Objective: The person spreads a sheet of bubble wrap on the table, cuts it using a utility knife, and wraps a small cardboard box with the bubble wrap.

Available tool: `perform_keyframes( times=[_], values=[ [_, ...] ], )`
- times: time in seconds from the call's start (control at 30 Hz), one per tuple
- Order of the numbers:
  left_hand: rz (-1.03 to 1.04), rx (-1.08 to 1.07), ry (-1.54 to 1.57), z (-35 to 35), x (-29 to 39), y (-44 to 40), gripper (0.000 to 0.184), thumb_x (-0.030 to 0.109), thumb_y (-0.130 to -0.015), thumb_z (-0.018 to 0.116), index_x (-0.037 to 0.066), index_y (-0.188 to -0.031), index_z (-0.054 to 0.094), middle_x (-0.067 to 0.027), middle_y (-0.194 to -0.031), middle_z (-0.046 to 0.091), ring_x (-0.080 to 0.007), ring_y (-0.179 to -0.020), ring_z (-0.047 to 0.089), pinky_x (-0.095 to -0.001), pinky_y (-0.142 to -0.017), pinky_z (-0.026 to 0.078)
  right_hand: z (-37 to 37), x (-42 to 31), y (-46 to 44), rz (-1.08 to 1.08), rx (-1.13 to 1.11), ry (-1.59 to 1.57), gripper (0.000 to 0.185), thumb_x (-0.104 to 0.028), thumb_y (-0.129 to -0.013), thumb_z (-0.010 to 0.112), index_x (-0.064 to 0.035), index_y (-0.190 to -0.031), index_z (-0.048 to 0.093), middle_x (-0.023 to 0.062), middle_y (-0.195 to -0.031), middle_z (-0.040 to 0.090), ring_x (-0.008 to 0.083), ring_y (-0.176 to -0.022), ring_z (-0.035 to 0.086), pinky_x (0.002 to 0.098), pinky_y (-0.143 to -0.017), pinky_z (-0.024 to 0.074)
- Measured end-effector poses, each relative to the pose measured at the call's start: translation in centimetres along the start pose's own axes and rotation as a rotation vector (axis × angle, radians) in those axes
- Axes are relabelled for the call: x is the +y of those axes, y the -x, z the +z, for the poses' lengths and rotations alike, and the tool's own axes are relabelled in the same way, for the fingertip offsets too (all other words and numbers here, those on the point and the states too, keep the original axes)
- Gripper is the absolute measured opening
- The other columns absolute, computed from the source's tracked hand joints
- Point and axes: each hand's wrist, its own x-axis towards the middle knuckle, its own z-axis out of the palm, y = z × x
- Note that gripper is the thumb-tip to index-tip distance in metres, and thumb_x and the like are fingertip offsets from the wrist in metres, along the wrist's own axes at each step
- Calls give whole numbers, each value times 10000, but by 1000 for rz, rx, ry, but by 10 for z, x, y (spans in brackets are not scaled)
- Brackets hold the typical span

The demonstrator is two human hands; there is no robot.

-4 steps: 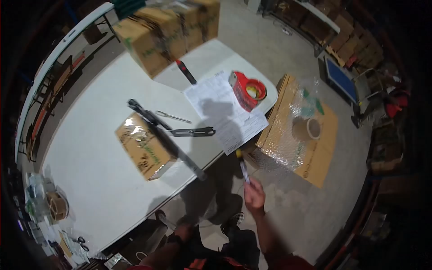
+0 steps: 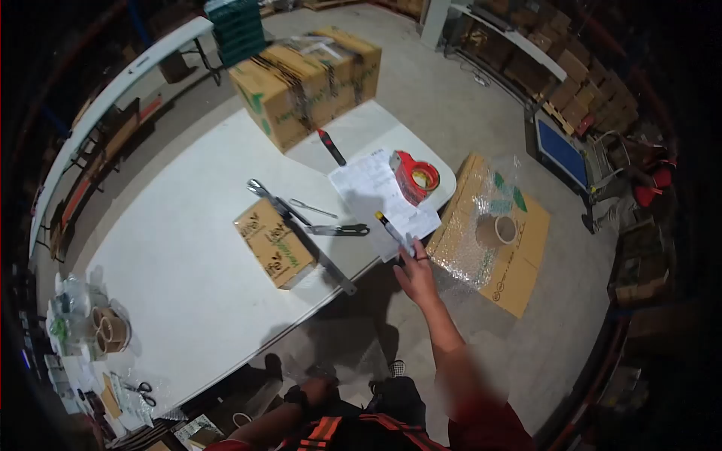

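Note:
My right hand reaches over the table's front edge and grips the end of a marker pen with a yellow tip. The pen is over printed sheets of paper; whether it touches them I cannot tell. A red tape dispenser rests on the papers, and a red-and-black cutter-like tool lies beside them. Down at the lower middle, my left hand is next to a sheet of clear plastic; its fingers are too dark to make out.
On the white table sit a small carton, metal tools and a large taped carton. Bubble wrap and a cardboard tube top a box on the right. Scissors and tape rolls are at left.
My right hand has moved up with the marker pen, from beside the table edge to over the papers. The view has shifted, so the table's things appear lower and farther right.

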Motion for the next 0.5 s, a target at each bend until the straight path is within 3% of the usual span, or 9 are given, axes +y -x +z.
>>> perform_keyframes(
  times=[0.03, 0.07, 0.1, 0.17, 0.23, 0.27, 0.3, 0.43, 0.5],
  values=[
    [42, -67, 81, -13, 27, 18, 300, 281, -900, 499, 81, -1098, 604, -175, -1028, 632, -396, -924, 592, -446, -796, 481, -13, -24, -7, 20, 9, 161, 501, -204, -776, 681, -45, -1227, 533, 233, -1349, 422, 363, -1191, 477, 404, -971, 408],
    [169, 68, 120, -17, 43, 40, 286, 267, -912, 494, 70, -1082, 612, -169, -999, 642, -363, -910, 610, -425, -778, 485, -18, -45, 3, 11, -25, 82, 549, -258, -771, 691, -32, -1240, 520, 230, -1343, 432, 385, -1209, 454, 404, -999, 384],
    [155, 101, 120, -35, 59, 55, 286, 267, -912, 494, 70, -1082, 612, -169, -999, 642, -363, -910, 610, -425, -778, 485, -22, -55, 11, -170, -105, -33, 595, -303, -769, 701, -26, -1259, 508, 210, -1347, 441, 340, -1221, 460, 387, -1021, 364],
    [122, 138, 410, -74, 94, 85, 284, 272, -929, 482, 62, -1063, 619, -155, -951, 653, -315, -855, 633, -393, -753, 491, -17, -76, 50, -13, -511, -621, 667, -370, -762, 719, -17, -1280, 490, 190, -1351, 449, 285, -1237, 456, 370, -1034, 349],
    [168, 279, 681, -100, 114, 123, 283, 245, -954, 473, 27, -1052, 624, -81, -831, 652, -175, -741, 622, -311, -701, 493, -14, -68, 89, 88, -853, -661, 778, -485, -731, 725, -22, -1303, 474, 156, -1345, 469, 238, -1245, 447, 361, -1039, 340],
    [247, 371, 869, -98, 110, 144, 286, 238, -962, 468, 17, -1053, 625, -54, -800, 644, -128, -719, 609, -280, -684, 491, -13, -59, 109, 150, -887, -777, 838, -535, -702, 723, -27, -1315, 463, 142, -1338, 480, 234, -1245, 448, 361, -1038, 340],
    [163, 505, 963, -113, 134, 176, 284, 221, -971, 462, 1, -1051, 624, -21, -774, 622, -74, -713, 582, -230, -656, 476, -16, -50, 131, 237, -922, -885, 897, -585, -674, 720, -31, -1327, 453, 129, -1332, 490, 231, -1245, 449, 362, -1038, 341],
    [55, 780, 1146, -125, 147, 250, 301, 257, -986, 430, 33, -1047, 621, 4, -732, 608, -51, -634, 542, -191, -584, 434, -40, -53, 169, 99, -1067, -775, 974, -622, -626, 727, 2, -1318, 445, 139, -1298, 521, 233, -1229, 470, 364, -1030, 352],
    [59, 838, 1200, -132, 149, 270, 300, 258, -988, 426, 33, -1032, 619, 2, -729, 605, -55, -625, 539, -192, -576, 430, -45, -103, 167, 1, -972, -199, 743, -418, -644, 794, -65, -1243, 533, 135, -1157, 613, 264, -1092, 578, 349, -904, 447]
  ],
)
